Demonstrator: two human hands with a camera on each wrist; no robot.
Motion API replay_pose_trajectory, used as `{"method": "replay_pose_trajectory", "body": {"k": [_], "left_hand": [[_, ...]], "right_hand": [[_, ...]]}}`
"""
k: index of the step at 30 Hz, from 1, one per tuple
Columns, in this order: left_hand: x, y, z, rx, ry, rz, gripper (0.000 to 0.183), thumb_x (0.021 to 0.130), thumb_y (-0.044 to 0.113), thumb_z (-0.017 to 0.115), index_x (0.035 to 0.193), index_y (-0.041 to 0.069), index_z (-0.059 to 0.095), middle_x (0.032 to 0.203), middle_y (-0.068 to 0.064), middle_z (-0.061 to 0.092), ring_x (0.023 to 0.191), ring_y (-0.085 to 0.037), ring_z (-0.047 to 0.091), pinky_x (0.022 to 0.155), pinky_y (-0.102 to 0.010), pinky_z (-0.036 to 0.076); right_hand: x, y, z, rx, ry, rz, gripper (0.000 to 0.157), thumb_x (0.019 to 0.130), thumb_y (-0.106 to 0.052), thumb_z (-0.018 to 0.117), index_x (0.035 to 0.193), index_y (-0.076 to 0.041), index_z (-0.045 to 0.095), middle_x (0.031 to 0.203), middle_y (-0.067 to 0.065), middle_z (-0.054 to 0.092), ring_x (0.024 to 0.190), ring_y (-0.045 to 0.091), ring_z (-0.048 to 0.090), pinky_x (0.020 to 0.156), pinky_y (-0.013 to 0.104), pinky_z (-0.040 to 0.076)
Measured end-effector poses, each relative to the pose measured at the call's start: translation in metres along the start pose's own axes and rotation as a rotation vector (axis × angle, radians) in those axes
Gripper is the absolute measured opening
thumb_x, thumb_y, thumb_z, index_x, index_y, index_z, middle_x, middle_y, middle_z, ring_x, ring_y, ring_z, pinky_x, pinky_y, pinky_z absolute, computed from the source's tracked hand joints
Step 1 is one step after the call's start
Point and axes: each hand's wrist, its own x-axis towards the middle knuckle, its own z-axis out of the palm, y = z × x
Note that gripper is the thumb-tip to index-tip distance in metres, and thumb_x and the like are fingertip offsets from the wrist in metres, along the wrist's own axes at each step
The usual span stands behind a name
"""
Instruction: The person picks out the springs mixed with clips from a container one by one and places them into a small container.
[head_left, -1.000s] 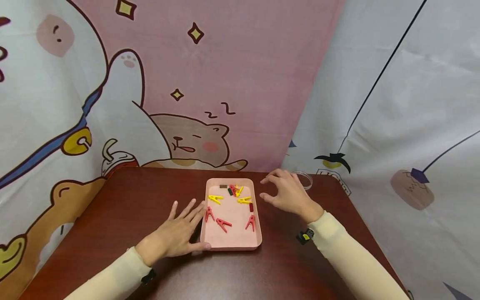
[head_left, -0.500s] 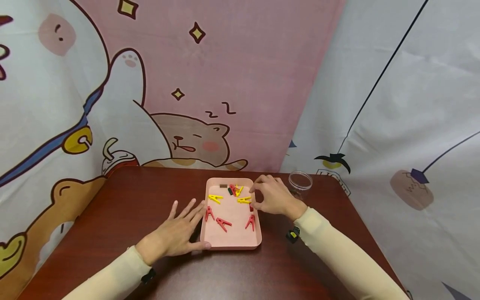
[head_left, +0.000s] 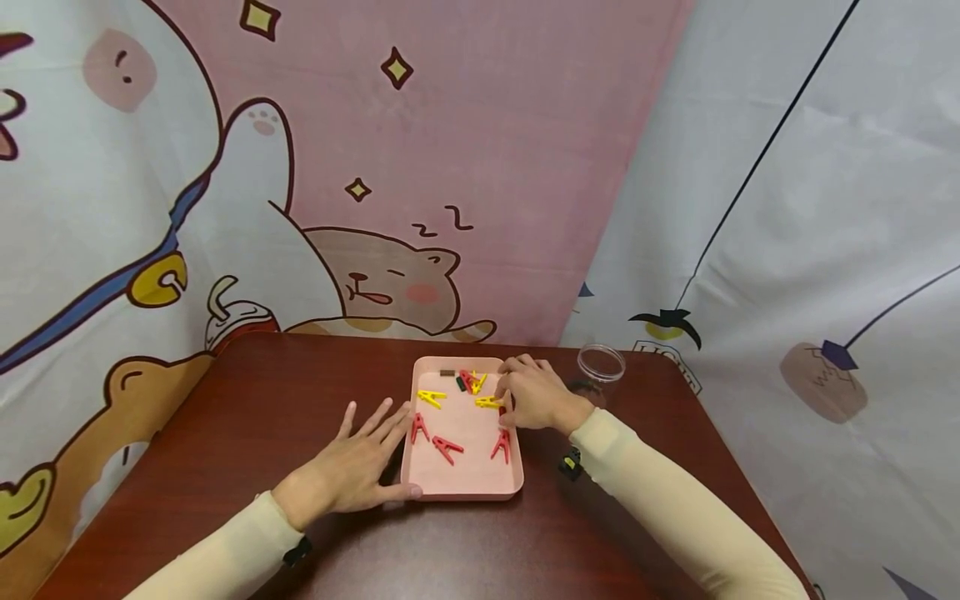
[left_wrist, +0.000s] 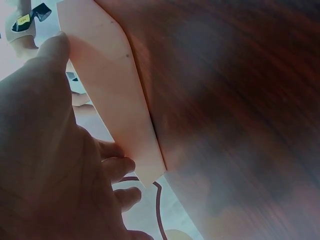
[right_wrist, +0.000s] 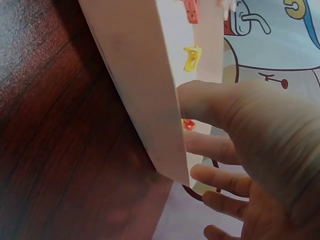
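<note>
A pink tray (head_left: 472,487) holds yellow clothespins, red clothespins (head_left: 447,448) and small blocks. My left hand (head_left: 352,467) lies with fingers spread along the tray's left side, its thumb at the near corner. In the left wrist view its fingertips rest at the wall of the tray (left_wrist: 110,85). My right hand (head_left: 536,396) reaches over the right rim, thumb and index finger apart around a dark red block (head_left: 502,411). A yellow clothespin (head_left: 487,402) lies right beside these fingers. From the right wrist view, the tray wall (right_wrist: 135,85) hides the thumb and index fingertips.
A clear round jar (head_left: 602,363) stands at the back right, behind the right hand. A green block (head_left: 461,383) and a brown block (head_left: 447,372) lie at the tray's far end. The brown table (head_left: 300,392) meets a printed curtain (head_left: 510,208) behind.
My right hand has moved left and down from beside the jar, over the tray's right rim to the dark red block. The left hand and the tray have stayed put.
</note>
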Motion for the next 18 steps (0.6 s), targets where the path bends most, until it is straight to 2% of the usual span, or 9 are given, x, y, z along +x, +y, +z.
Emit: {"method": "replay_pose_trajectory", "body": {"k": [5, 6, 9, 12, 13, 18], "left_hand": [[-0.002, -0.003, 0.004, -0.063, 0.030, 0.019, 0.124, 0.100, 0.093, 0.060, 0.185, 0.008, 0.030, 0.195, -0.013, 0.027, 0.183, -0.046, 0.022, 0.137, -0.091, 0.008], [-0.001, -0.007, 0.011, -0.084, 0.060, 0.040, 0.123, 0.101, 0.094, 0.057, 0.186, 0.010, 0.027, 0.196, -0.012, 0.025, 0.183, -0.046, 0.018, 0.137, -0.091, 0.004], [-0.001, -0.008, 0.011, -0.109, 0.080, 0.054, 0.124, 0.101, 0.095, 0.058, 0.186, 0.011, 0.027, 0.196, -0.013, 0.025, 0.183, -0.047, 0.018, 0.137, -0.092, 0.002], [0.000, -0.007, 0.009, -0.084, 0.063, 0.043, 0.124, 0.101, 0.094, 0.058, 0.186, 0.010, 0.027, 0.196, -0.012, 0.025, 0.183, -0.046, 0.019, 0.137, -0.091, 0.004], [-0.002, -0.003, 0.002, -0.065, 0.036, 0.025, 0.124, 0.100, 0.093, 0.061, 0.185, 0.008, 0.030, 0.195, -0.013, 0.028, 0.182, -0.047, 0.023, 0.137, -0.091, 0.009], [0.000, -0.001, 0.001, -0.009, 0.005, 0.002, 0.123, 0.100, 0.091, 0.063, 0.185, 0.008, 0.030, 0.195, -0.013, 0.028, 0.183, -0.045, 0.023, 0.138, -0.089, 0.013]], "right_hand": [[0.006, -0.002, 0.006, -0.043, -0.055, 0.033, 0.027, 0.088, -0.040, 0.102, 0.101, -0.019, 0.091, 0.158, 0.011, 0.070, 0.151, 0.037, 0.055, 0.130, 0.071, 0.043], [0.007, -0.003, 0.007, -0.054, -0.062, 0.039, 0.027, 0.088, -0.041, 0.102, 0.099, -0.020, 0.090, 0.158, 0.010, 0.070, 0.151, 0.037, 0.055, 0.130, 0.071, 0.043], [0.010, -0.004, 0.009, -0.081, -0.072, 0.053, 0.025, 0.088, -0.041, 0.102, 0.095, -0.021, 0.089, 0.156, 0.008, 0.071, 0.150, 0.035, 0.056, 0.130, 0.069, 0.043], [0.011, -0.005, 0.010, -0.091, -0.068, 0.058, 0.024, 0.087, -0.040, 0.102, 0.093, -0.021, 0.088, 0.154, 0.008, 0.071, 0.149, 0.035, 0.057, 0.130, 0.069, 0.044], [0.011, -0.005, 0.010, -0.094, -0.068, 0.060, 0.024, 0.088, -0.039, 0.102, 0.094, -0.020, 0.089, 0.154, 0.008, 0.071, 0.149, 0.035, 0.057, 0.131, 0.069, 0.043], [0.010, -0.007, 0.010, -0.099, -0.064, 0.066, 0.029, 0.088, -0.040, 0.103, 0.104, -0.021, 0.087, 0.151, 0.008, 0.070, 0.147, 0.036, 0.057, 0.130, 0.068, 0.044]]}}
